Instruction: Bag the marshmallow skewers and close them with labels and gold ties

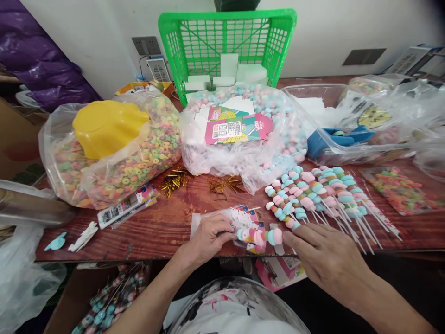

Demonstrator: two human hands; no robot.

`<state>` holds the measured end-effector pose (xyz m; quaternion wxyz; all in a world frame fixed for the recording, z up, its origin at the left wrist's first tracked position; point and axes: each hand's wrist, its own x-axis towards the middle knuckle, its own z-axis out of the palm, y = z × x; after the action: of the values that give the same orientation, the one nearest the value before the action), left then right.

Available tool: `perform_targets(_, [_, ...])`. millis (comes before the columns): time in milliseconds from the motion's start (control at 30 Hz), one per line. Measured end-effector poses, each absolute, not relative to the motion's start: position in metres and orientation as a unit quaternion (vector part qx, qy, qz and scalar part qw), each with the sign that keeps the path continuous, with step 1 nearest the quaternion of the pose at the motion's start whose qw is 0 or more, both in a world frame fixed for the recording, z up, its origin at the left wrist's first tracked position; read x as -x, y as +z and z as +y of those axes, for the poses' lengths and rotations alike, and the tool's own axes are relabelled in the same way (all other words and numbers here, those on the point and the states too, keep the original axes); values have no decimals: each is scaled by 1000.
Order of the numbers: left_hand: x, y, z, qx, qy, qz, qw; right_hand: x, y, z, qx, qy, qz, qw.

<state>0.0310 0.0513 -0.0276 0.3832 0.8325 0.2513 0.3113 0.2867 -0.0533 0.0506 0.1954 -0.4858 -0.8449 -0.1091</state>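
A marshmallow skewer (277, 236) in pink, blue and yellow lies sideways between my hands at the table's front edge. My right hand (323, 250) is closed at its right end, where the stick is hidden by the fingers. The skewer's left part is at or inside a small clear printed bag (248, 215); how far in I cannot tell. My left hand (210, 236) pinches the clear plastic at the left end. Beyond my right hand lies a pile of finished-looking skewers (318, 190), white sticks pointing toward me.
Gold twist ties (174, 181) lie behind the printed bags. Large bags of ring candy (139, 162) and marshmallows (288, 134) stand behind, before a green basket (225, 16). A clear tub (368, 150) is at right, a metal cup (31, 204) at left. Below left, a box (64, 297) holds more skewers.
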Motion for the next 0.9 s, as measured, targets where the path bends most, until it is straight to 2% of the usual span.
perform_targets(133, [-28, -21, 51, -865, 272, 269, 325, -282, 44, -49, 491, -102, -834, 229])
perform_targets(267, [-32, -6, 57, -918, 218, 218, 249, -283, 47, -48, 477, -112, -829, 270])
perform_targets(400, [-45, 7, 59, -927, 153, 204, 276, -277, 53, -47, 455, -145, -831, 285])
perform_targets(600, [-61, 20, 50, -897, 107, 234, 359, -265, 58, -43, 446, -154, -851, 231])
perform_targets(833, [-61, 24, 40, -911, 37, 325, 251, -270, 62, -38, 499, -103, -845, 162])
perform_targets(900, [-60, 24, 37, -911, 12, 326, 252, -274, 65, -37, 489, -106, -855, 136])
